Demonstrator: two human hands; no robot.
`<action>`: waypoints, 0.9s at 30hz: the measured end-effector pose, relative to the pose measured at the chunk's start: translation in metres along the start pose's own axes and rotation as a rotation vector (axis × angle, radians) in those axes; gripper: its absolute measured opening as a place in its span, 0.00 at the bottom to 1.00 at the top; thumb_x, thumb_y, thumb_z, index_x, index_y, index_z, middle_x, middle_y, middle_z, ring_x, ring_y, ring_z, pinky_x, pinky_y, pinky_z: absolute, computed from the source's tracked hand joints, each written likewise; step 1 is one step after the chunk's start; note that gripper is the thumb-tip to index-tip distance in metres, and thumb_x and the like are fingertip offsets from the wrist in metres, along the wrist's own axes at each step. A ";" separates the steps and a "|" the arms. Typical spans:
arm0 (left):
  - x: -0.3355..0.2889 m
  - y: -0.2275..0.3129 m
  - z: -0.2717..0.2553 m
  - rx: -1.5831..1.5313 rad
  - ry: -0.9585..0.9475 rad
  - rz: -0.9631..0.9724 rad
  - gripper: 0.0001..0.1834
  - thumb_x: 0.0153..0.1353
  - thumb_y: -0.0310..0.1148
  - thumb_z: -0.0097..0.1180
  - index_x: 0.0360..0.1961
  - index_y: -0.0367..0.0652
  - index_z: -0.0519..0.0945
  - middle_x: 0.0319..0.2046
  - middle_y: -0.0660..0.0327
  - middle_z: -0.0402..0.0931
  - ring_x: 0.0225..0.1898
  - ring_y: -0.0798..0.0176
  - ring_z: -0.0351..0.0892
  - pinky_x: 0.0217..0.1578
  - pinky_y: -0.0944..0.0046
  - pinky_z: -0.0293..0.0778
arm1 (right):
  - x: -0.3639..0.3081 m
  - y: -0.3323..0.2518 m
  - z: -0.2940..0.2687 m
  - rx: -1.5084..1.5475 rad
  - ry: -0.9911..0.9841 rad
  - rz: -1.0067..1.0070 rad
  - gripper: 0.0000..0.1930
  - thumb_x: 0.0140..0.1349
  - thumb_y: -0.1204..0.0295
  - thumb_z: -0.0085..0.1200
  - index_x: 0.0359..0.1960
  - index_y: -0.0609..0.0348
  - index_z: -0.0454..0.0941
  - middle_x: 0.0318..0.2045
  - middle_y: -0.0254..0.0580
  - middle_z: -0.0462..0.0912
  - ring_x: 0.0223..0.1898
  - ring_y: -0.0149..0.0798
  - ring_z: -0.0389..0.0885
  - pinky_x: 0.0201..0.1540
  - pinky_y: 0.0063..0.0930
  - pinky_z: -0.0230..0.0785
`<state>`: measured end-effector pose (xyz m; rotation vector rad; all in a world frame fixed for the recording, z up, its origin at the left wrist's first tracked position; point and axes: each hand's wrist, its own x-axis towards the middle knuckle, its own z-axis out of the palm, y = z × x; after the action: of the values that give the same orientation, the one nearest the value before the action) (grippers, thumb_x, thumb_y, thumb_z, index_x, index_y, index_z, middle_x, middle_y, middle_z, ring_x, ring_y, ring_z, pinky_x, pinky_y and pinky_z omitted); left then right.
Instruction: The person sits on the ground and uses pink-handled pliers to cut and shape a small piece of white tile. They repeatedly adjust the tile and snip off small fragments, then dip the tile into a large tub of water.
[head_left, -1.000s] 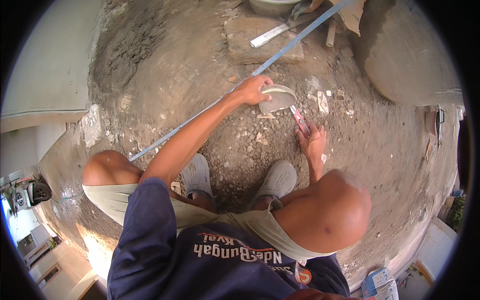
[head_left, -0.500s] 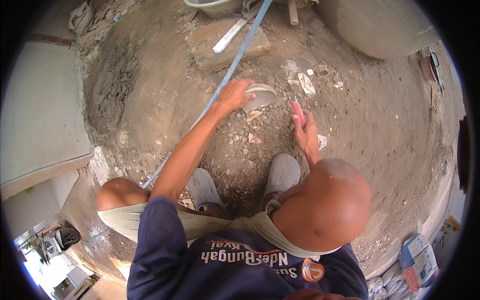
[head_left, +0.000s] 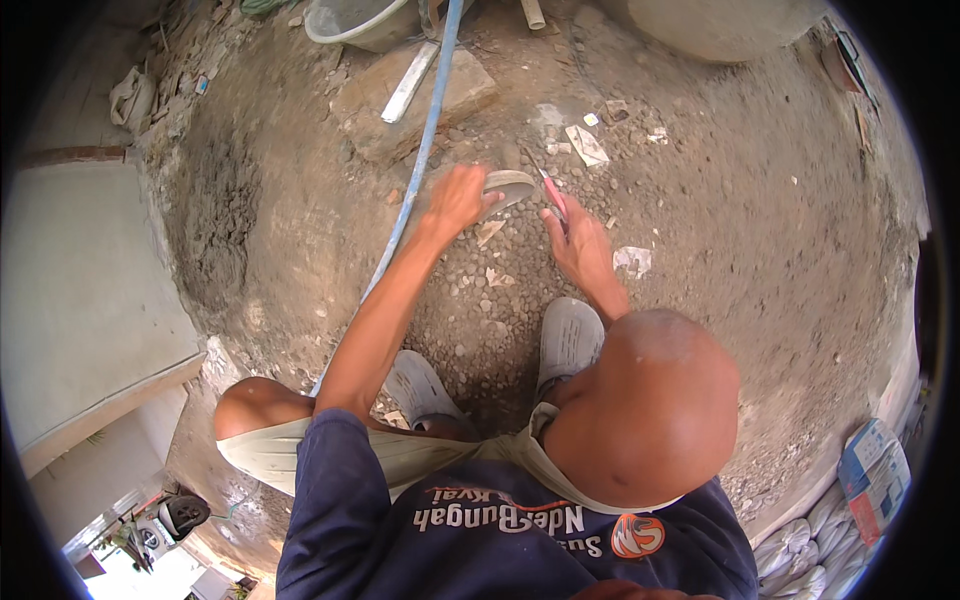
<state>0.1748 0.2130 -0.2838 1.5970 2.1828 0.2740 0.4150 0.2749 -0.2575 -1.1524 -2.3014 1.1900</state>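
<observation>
My left hand (head_left: 459, 205) grips a grey, round-edged piece (head_left: 512, 184), which looks like a shallow dish or a pipe cap; its exact kind is unclear. It is held tilted above the pebbly ground between my feet and a stone slab. In my right hand (head_left: 585, 245) is a red-handled knife (head_left: 555, 196), fingers wrapped round the handle. Its thin blade points away and to the left, close to the right edge of the grey piece, and I cannot tell whether they touch.
Left of my left forearm, a blue hose (head_left: 418, 165) crosses the ground. A stone slab (head_left: 455, 95) bears a white strip (head_left: 410, 82), with a grey basin (head_left: 355, 30) behind. Paper scraps (head_left: 587, 146) lie to the right. My grey clogs (head_left: 572, 340) rest on gravel.
My right hand has brought the knife left, closer to the grey piece. The piece now shows more edge-on. The whole view has shifted and turned slightly.
</observation>
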 end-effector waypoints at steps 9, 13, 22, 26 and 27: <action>0.003 -0.002 0.011 -0.051 0.037 -0.007 0.25 0.59 0.46 0.76 0.34 0.29 0.84 0.32 0.37 0.84 0.37 0.34 0.86 0.39 0.41 0.79 | -0.006 -0.014 0.020 -0.150 -0.106 -0.002 0.17 0.80 0.61 0.51 0.53 0.64 0.67 0.28 0.70 0.84 0.32 0.74 0.85 0.36 0.64 0.77; 0.000 -0.001 0.010 -0.014 0.043 -0.034 0.25 0.60 0.45 0.76 0.32 0.29 0.83 0.31 0.37 0.83 0.35 0.33 0.85 0.38 0.41 0.79 | -0.011 -0.011 0.032 -0.213 -0.101 -0.013 0.16 0.81 0.60 0.49 0.51 0.62 0.66 0.26 0.68 0.85 0.31 0.73 0.86 0.35 0.64 0.78; 0.001 0.000 0.020 -0.054 0.051 0.009 0.19 0.63 0.40 0.75 0.35 0.31 0.85 0.31 0.36 0.85 0.36 0.34 0.88 0.39 0.42 0.84 | -0.015 -0.026 0.031 -0.253 -0.154 0.068 0.15 0.82 0.60 0.45 0.50 0.62 0.65 0.27 0.68 0.85 0.34 0.74 0.86 0.37 0.65 0.79; 0.005 0.003 0.019 -0.069 0.014 -0.006 0.18 0.64 0.39 0.74 0.35 0.31 0.85 0.31 0.35 0.85 0.36 0.35 0.88 0.40 0.43 0.84 | -0.007 -0.024 0.035 -0.285 -0.156 0.079 0.15 0.82 0.60 0.45 0.50 0.63 0.66 0.29 0.69 0.85 0.36 0.73 0.87 0.39 0.63 0.80; 0.002 -0.004 0.019 -0.083 0.003 -0.029 0.18 0.64 0.39 0.74 0.34 0.30 0.85 0.30 0.35 0.84 0.36 0.34 0.88 0.40 0.43 0.84 | -0.007 -0.028 0.036 -0.273 -0.174 0.068 0.15 0.82 0.60 0.45 0.50 0.63 0.66 0.30 0.69 0.85 0.36 0.72 0.87 0.39 0.63 0.80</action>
<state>0.1792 0.2123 -0.3027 1.5203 2.1662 0.3538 0.3838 0.2405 -0.2568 -1.2718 -2.6410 1.0593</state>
